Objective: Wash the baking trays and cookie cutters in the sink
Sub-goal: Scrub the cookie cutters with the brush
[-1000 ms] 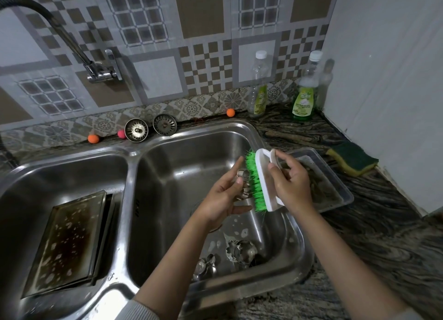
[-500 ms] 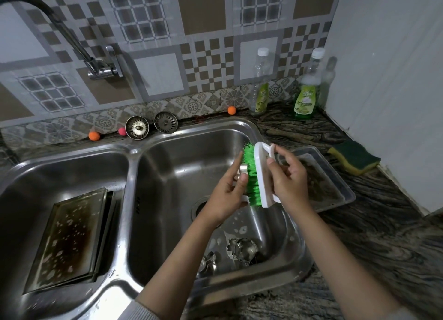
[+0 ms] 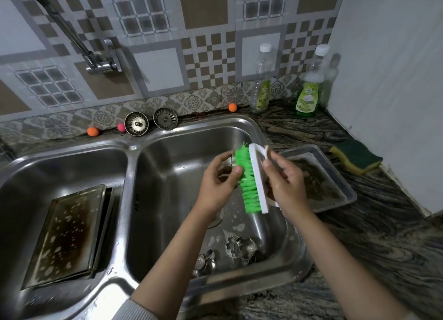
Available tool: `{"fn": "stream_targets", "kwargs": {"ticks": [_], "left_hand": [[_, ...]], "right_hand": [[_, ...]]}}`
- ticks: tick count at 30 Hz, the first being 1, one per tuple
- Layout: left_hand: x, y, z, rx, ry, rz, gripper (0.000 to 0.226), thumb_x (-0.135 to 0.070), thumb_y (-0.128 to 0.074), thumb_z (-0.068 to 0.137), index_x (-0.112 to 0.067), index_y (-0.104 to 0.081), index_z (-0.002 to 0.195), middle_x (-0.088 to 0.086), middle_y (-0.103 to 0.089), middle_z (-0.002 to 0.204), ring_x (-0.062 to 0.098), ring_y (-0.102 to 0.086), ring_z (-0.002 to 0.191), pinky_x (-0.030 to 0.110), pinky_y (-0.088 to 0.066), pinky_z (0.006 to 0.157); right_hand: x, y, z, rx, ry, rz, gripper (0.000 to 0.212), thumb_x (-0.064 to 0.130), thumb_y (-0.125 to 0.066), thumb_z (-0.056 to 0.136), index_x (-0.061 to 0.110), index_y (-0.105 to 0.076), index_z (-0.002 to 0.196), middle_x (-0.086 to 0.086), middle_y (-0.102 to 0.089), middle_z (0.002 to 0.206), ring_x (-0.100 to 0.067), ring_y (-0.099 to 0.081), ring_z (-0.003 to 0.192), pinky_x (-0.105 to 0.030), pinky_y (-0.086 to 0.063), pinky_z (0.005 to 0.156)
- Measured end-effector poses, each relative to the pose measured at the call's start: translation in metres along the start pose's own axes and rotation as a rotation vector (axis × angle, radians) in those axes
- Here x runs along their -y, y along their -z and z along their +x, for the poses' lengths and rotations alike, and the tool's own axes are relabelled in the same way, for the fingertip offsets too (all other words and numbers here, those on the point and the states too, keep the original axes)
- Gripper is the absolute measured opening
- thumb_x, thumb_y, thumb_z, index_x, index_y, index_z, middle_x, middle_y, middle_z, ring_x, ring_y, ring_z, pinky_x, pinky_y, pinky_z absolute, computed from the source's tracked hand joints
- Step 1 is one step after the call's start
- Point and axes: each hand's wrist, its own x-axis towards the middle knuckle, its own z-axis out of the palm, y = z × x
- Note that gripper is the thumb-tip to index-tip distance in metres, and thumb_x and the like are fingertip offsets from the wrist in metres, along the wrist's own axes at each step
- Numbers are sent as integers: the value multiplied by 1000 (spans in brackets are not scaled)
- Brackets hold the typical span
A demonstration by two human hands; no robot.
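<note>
Over the right sink basin (image 3: pixel 182 176), my right hand (image 3: pixel 286 188) grips a white scrub brush with green bristles (image 3: pixel 250 180) by its handle. My left hand (image 3: pixel 219 180) pinches a small metal cookie cutter (image 3: pixel 232 160) against the bristles; the cutter is mostly hidden by fingers and brush. Several more metal cookie cutters (image 3: pixel 241 246) lie on the basin floor near the front. Dark, soapy baking trays (image 3: pixel 69 233) lean stacked in the left basin. Another tray (image 3: pixel 333 183), with dirty soapy water in it, sits on the counter right of the sink.
A green and yellow sponge (image 3: pixel 357 159) lies by the right wall. Two dish soap bottles (image 3: pixel 308 89) stand at the back of the counter. Two sink strainers (image 3: pixel 151 123) and small orange and pink balls line the back ledge. The tap (image 3: pixel 96 60) is mounted over the left basin.
The brush has slid upward along the cutter, and both hands have shifted slightly up and back over the right basin.
</note>
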Motion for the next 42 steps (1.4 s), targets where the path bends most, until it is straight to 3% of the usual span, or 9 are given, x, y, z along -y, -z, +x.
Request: {"fn": "stream_targets", "kwargs": {"ticks": [5, 14, 19, 22, 26, 31, 35, 38, 42], "left_hand": [[5, 4, -1, 16, 25, 65, 34, -12, -64, 88, -20, -54, 120, 15, -65, 92, 22, -61, 79, 28, -53, 65], [7, 14, 12, 10, -57, 171, 40, -14, -76, 78, -15, -61, 115, 3, -66, 82, 11, -66, 72, 30, -57, 68], [14, 17, 10, 41, -135, 473, 49, -26, -79, 76, -19, -62, 121, -25, -56, 87, -12, -57, 70, 16, -50, 72], [13, 11, 15, 23, -182, 511, 53, -23, -80, 75, -16, -60, 124, -18, -56, 86, 1, -57, 73, 28, -53, 76], [14, 21, 19, -45, -154, 486, 50, -12, -78, 76, -15, -62, 123, -20, -56, 82, 7, -57, 70, 31, -53, 74], [9, 17, 13, -27, -79, 235, 37, -17, -75, 79, -27, -61, 112, -6, -62, 84, 18, -64, 80, 39, -58, 75], [-2, 4, 15, 31, 60, -136, 31, -15, -66, 85, -24, -58, 114, 8, -62, 89, 23, -61, 84, 36, -55, 74], [-2, 9, 13, -3, 137, -338, 33, -15, -62, 82, -19, -58, 115, 8, -66, 91, 21, -64, 84, 42, -55, 82], [3, 18, 14, -42, 187, -458, 37, -23, -61, 77, -21, -57, 113, 1, -70, 89, 18, -64, 74, 45, -51, 88]], "right_hand": [[9, 18, 13, 36, 67, -43, 38, 20, -58, 93, 25, -52, 130, -8, -62, 125, -16, -65, 101, -39, -56, 82], [8, 9, 12, 162, 141, -156, 40, 14, -58, 92, 14, -48, 131, 2, -55, 128, 14, -56, 103, -8, -45, 83], [23, 18, 31, 175, 177, -191, 39, 15, -60, 92, 19, -50, 129, 10, -60, 121, 0, -61, 107, -25, -50, 94], [23, 7, 35, 219, 172, -213, 41, 18, -60, 92, 11, -51, 132, 22, -53, 117, 13, -57, 101, -14, -47, 89], [12, 5, 23, 293, 128, -252, 42, 29, -61, 90, 22, -51, 130, 16, -54, 124, -4, -60, 111, -29, -52, 90], [23, 10, 39, 164, 140, -218, 38, 15, -59, 92, 12, -52, 130, 12, -55, 122, 16, -56, 98, -9, -47, 82], [21, -10, 36, 66, 111, -120, 39, 17, -57, 94, 11, -52, 132, 7, -67, 110, 5, -59, 85, -23, -51, 76], [16, -14, 21, 99, 121, -111, 38, 17, -57, 94, 13, -52, 132, 25, -67, 97, 0, -57, 84, -24, -47, 72], [22, -6, 17, 224, 128, -189, 38, 16, -58, 93, 15, -50, 130, 12, -65, 102, 10, -58, 75, -10, -45, 66]]}}
